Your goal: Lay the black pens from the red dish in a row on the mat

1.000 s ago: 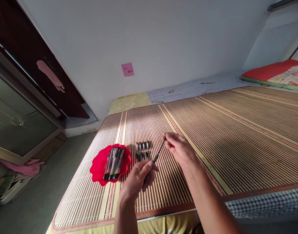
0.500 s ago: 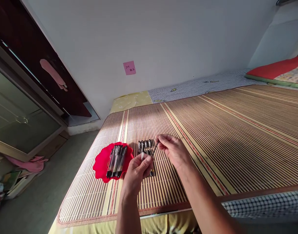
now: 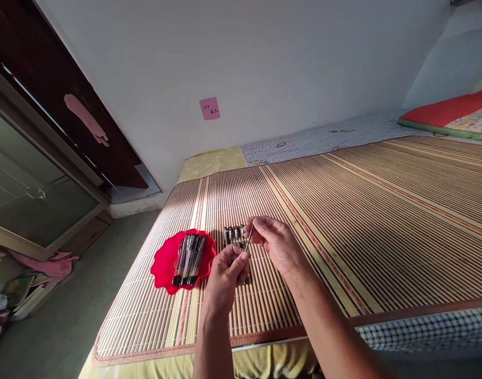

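My right hand (image 3: 278,242) pinches the upper end of a thin dark stick that looks like a pen refill (image 3: 249,238). Its lower end meets the closed thumb and fingers of my left hand (image 3: 227,268), where any other pen part is hidden. Under and behind my hands, several black-capped pens (image 3: 233,231) lie side by side on the mat, partly covered by my fingers. To the left, a red scalloped plate (image 3: 162,263) bears a bundle of clear pens with black ends (image 3: 189,260).
A striped bamboo mat (image 3: 343,226) covers the bed. Behind it rises a white wall with a pink note (image 3: 209,108). A red folded quilt (image 3: 442,113) lies at the far right. Cabinet doors (image 3: 36,195) and grey floor (image 3: 134,252) are at left.
My right hand has moved slightly left and the dark stick stands steeper between my hands. A black-and-white pen part that showed above my left hand is no longer visible there.
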The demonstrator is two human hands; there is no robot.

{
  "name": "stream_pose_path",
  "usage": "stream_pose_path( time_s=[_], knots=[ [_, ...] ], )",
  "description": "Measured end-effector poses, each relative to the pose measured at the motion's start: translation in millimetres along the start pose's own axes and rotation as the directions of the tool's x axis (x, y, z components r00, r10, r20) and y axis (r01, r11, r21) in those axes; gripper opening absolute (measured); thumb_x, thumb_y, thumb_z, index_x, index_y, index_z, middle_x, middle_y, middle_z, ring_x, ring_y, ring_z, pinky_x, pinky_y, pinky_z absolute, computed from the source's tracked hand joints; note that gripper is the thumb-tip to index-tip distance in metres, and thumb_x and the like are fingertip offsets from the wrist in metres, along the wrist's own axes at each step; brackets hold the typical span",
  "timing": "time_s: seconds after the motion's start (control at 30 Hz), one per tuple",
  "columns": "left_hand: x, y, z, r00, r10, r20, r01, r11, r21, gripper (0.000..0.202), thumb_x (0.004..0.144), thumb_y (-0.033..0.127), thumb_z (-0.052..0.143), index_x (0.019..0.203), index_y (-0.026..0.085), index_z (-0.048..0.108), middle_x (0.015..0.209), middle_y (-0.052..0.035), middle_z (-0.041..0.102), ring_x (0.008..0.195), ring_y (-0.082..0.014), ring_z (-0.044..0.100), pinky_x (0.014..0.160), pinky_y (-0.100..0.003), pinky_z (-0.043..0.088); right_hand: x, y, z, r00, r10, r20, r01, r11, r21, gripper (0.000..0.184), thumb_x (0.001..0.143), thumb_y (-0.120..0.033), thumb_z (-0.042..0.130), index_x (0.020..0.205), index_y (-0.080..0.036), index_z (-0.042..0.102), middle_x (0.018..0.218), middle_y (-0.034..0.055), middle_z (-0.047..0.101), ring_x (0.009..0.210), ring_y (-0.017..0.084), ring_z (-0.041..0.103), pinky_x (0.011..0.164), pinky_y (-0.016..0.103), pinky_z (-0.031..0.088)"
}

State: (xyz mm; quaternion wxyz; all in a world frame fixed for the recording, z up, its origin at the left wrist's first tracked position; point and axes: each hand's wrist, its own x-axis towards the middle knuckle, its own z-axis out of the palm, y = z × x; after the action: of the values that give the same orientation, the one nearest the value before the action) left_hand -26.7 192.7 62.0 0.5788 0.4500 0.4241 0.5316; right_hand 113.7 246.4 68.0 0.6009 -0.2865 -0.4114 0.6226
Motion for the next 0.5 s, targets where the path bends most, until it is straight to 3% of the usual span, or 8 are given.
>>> stream_pose_path(
  time_s=[0.1,0.23,0.5],
  knots=[
    [0.1,0.2,-4.8,1.000,-0.030,-0.003,0.030,1.000,-0.003,0.047,0.079,0.056,0.083,0.075,0.017,0.057,0.059,0.0041,0.053,0.048,-0.0047,0.035,0.046,-0.018,0.024,1.6,-1.3,-2.7,0.998,-0.041,-0.050,0.041,0.999,-0.004,0.031,0.081,-0.049,0.085,0.093,-0.021,0.081,0.086,0.0040,0.076,0.077,0.015,0.069,0.068,0.027,0.058],
    [1.9,-1.3,-16.4,0.994,0.011,-0.112,-0.012,1.000,-0.006,0.053,0.087,0.068,0.068,0.090,0.015,0.066,0.070,-0.0021,0.064,0.049,-0.0071,0.041,0.044,-0.020,0.022,2.9,-7.8,-10.1,0.992,-0.077,-0.099,0.070,0.995,-0.073,0.034,0.078,-0.051,0.087,0.091,-0.020,0.080,0.083,0.0041,0.075,0.071,0.014,0.068,0.060,0.024,0.057],
    [1.7,-2.0,-9.8,0.991,0.089,-0.095,-0.088,0.996,0.013,0.043,0.092,0.057,0.067,0.097,0.015,0.071,0.058,0.0049,0.051,0.047,-0.0065,0.039,0.045,-0.019,0.024,4.5,-1.9,-20.6,0.999,0.026,0.033,-0.015,0.956,-0.291,0.040,0.075,-0.055,0.087,0.088,-0.018,0.078,0.077,0.0038,0.074,0.061,0.013,0.067,0.048,0.022,0.053]
  ],
)
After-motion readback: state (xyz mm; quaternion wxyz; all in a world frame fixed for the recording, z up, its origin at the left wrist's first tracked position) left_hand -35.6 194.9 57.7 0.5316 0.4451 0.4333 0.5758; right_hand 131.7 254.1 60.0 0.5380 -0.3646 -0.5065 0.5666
